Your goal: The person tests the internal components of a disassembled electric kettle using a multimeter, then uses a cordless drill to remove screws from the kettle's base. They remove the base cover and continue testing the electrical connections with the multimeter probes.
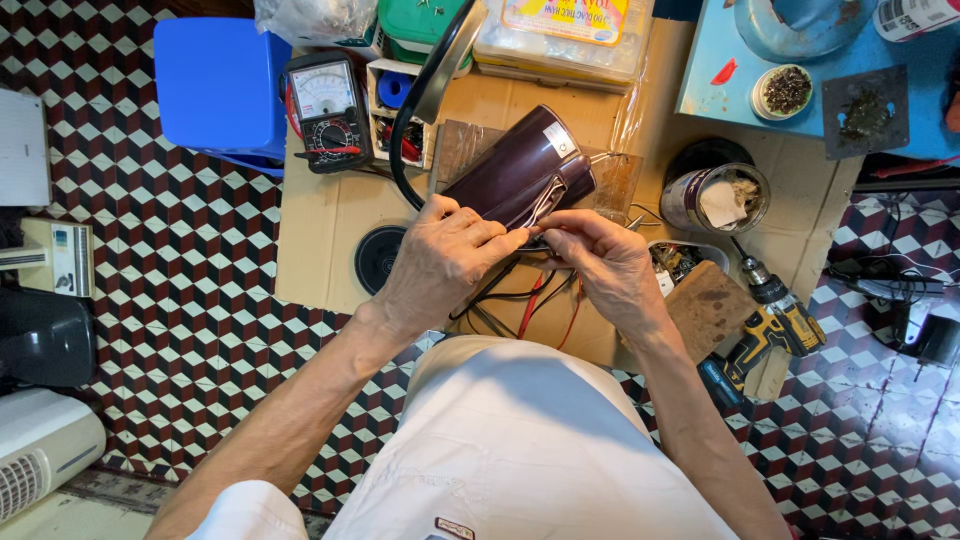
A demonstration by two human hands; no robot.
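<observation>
**Two hands on the wiring under a maroon housing**

Both of our hands meet at the middle of the view, just below the maroon housing point(520, 175), a dark cylindrical appliance body lying tilted on the cardboard point(330, 230) spread over the tiled floor. Our left hand point(440, 265) has its grip closed, fingers pinched together on something small at the housing's lower edge; our right hand point(610, 265) is likewise pinched shut there, fingertips touching the left's. What exactly sits between them is too small to tell, though it looks like a wire end or a thin metal part.

Red and black wires point(535, 300) trail loose from under the hands toward our lap, and a black cord point(420, 90) loops up past the housing. We judge the job to be mid-way: the housing is open at its base, the wires are not yet tucked in, and nothing is closed up.

Around the work lie an analog meter point(325, 110), a black round disc point(378, 258), a tin point(715, 200) with scraps in it, a wood block point(710, 305) and a yellow drill point(770, 325). A blue stool point(220, 85) stands beside the cardboard.
</observation>
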